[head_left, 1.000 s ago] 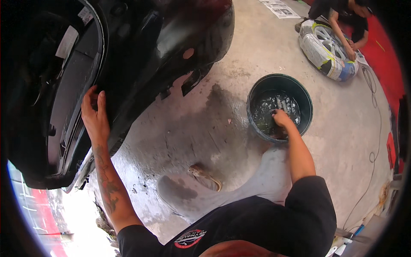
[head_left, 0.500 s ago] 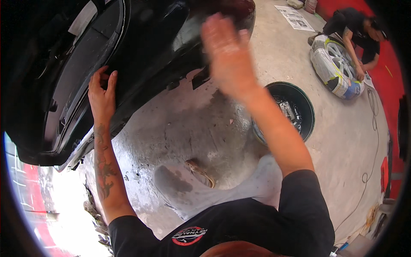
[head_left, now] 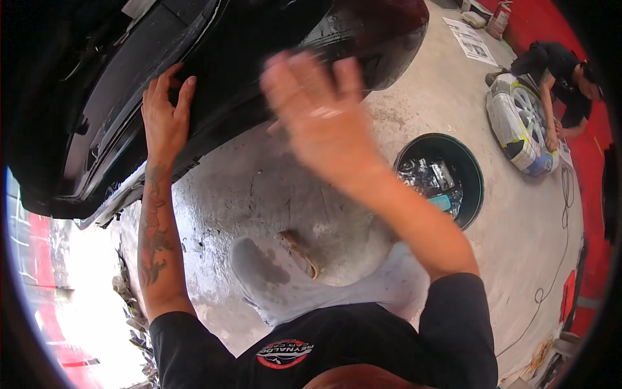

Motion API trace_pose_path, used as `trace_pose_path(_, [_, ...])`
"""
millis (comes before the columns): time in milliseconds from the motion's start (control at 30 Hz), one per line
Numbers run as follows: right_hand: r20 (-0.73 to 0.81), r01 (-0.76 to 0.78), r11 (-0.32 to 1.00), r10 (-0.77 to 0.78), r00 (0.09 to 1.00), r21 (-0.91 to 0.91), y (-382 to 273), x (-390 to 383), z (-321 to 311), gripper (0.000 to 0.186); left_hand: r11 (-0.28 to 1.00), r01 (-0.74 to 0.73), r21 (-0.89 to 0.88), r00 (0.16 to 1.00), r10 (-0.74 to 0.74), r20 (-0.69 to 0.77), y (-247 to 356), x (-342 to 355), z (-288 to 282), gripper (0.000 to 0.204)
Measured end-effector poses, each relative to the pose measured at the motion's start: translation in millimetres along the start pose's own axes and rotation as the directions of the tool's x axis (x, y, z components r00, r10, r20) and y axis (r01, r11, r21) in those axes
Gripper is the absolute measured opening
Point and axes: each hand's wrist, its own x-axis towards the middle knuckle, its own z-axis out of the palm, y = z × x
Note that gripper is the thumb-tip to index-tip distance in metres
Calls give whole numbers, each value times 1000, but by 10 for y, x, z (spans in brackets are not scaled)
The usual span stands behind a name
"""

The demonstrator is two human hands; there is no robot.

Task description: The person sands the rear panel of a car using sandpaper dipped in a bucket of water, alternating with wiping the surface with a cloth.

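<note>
A large black car body panel fills the upper left, shiny and wet in places. My left hand rests on it beside a recessed opening, fingers loosely curled and apart, holding nothing. My right hand is motion-blurred over the panel's lower part, palm down with fingers spread and nothing visible in it; whether it touches the surface I cannot tell. Right of my right forearm sits a dark bucket of water, with a turquoise item and other pieces inside that are too unclear to name.
A co-worker crouches at the upper right, hands on a masked wheel. Behind are printed sheets and a red extinguisher. A cable runs along the right floor. A sandal lies by my legs.
My right hand has lifted out of the bucket and swung up-left over the panel. My left hand stays on the panel. The view has shifted, lowering the bucket and co-worker in the frame.
</note>
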Motion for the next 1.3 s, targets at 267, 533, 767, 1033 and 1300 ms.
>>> trace_pose_path(267, [159, 115, 993, -117, 980, 22, 69, 290, -365, 60, 998, -34, 58, 999, 36, -30, -70, -25, 14, 49])
trace_pose_path(533, [38, -22, 998, 24, 999, -67, 196, 197, -327, 69, 994, -59, 92, 995, 66, -76, -76, -29, 33, 51])
trace_pose_path(767, [-170, -266, 951, 238, 956, -160, 281, 374, -418, 64, 987, -130, 95, 987, 138, -78, -69, -33, 35, 50])
trace_pose_path(1033, [-158, -262, 955, 240, 958, -137, 303, 223, -336, 56, 997, -72, 20, 997, 73, -39, -79, -7, 25, 50])
trace_pose_path(1300, [-26, -68, 997, 69, 997, 25, 85, 34, -191, 62, 994, -103, 44, 993, 105, -51, -57, -13, 30, 52])
